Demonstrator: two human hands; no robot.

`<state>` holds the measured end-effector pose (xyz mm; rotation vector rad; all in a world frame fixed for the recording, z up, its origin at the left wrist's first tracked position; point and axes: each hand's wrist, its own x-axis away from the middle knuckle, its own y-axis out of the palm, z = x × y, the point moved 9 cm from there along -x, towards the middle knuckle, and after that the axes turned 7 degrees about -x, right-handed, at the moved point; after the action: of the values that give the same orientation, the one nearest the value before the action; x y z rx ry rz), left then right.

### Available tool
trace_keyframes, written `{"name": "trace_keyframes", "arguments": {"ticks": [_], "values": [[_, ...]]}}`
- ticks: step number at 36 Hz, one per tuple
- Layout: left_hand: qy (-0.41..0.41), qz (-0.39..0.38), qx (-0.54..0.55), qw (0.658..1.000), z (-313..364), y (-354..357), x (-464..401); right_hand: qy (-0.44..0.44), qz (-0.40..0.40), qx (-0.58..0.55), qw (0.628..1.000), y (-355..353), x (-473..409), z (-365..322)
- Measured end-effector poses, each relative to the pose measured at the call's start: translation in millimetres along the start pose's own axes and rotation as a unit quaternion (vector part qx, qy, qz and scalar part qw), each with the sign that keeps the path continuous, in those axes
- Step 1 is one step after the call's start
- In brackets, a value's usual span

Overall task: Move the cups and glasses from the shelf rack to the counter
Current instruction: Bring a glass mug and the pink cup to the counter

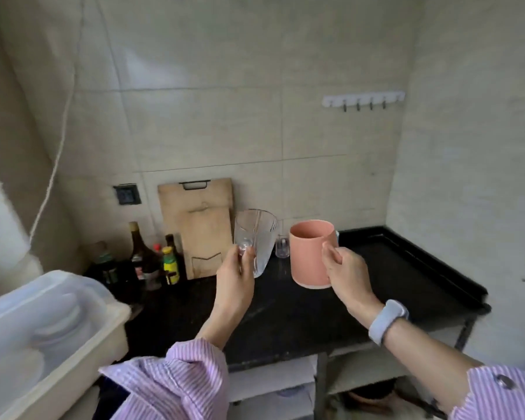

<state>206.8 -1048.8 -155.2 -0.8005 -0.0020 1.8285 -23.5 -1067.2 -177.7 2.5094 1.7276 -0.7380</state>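
So we've got both cups up in the air over the black counter (285, 313) right now. Our left hand (235, 272) is pinching the handle of the clear glass mug (255, 241), and our right hand (346, 268) is wrapped around the pink mug (308, 256) handle. A small glass (282, 246) sits on the counter between them.

1 clear glass mug (256, 241), 1 pink mug (311, 253), 1 sm. glass (282, 246) on counter (285, 313), 2 wood cutting boards (199, 207), approx. 5 bottles (140, 253), 1 hook rail (363, 99) w/ 4 hooks, 1 plastic bin (43, 328), 2 hands (235, 269)
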Motion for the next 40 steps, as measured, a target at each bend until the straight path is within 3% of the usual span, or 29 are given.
{"name": "trace_keyframes", "arguments": {"ticks": [8, 17, 29, 40], "values": [[-0.015, -0.076, 0.039, 0.996, -48.7, 115.5, -99.6, 0.064, 0.038, 0.023, 0.997, 2.2, -101.6, 71.1], [-0.098, -0.14, 0.063, 0.983, -141.7, 232.0, -138.4, 0.139, 0.043, 0.04, 0.989, 26.5, -172.9, 191.2], [-0.22, -0.126, 0.01, 0.967, -305.5, 364.6, -177.5, 0.225, -0.057, 0.037, 0.972, 127.5, -270.4, 368.4], [-0.264, -0.123, 0.004, 0.957, -386.3, 432.1, -183.0, 0.245, -0.066, 0.012, 0.967, 187.3, -309.3, 452.5]]}}
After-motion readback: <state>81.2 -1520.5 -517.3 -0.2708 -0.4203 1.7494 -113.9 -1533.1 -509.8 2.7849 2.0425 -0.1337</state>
